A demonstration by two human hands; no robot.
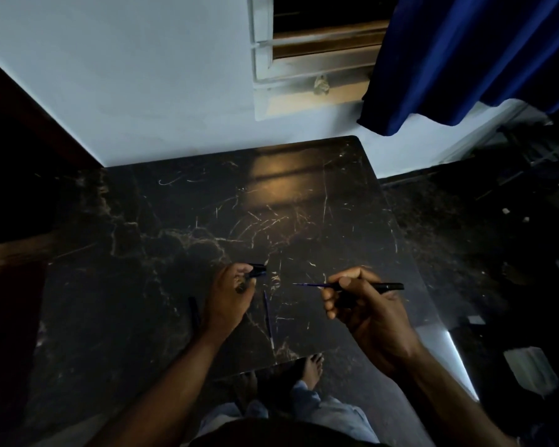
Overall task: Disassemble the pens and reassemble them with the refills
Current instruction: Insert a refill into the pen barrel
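A black pen body (371,287) lies level in the right hand (362,304), and a thin blue refill (309,285) sticks out of it toward 9 o'clock. A short dark pen piece (257,271) is held in the left hand (229,295), poking out toward 3 o'clock. A second thin refill (268,317) lies loose on the table (142,253) between the hands, running from 12 to 6 o'clock. A long dark pen piece (194,312) lies at 9 o'clock from the left wrist.

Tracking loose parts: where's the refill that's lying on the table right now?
Head view: the loose refill lies on the marble table, near its front edge, between the hands, just right of the left hand and left of the right hand.
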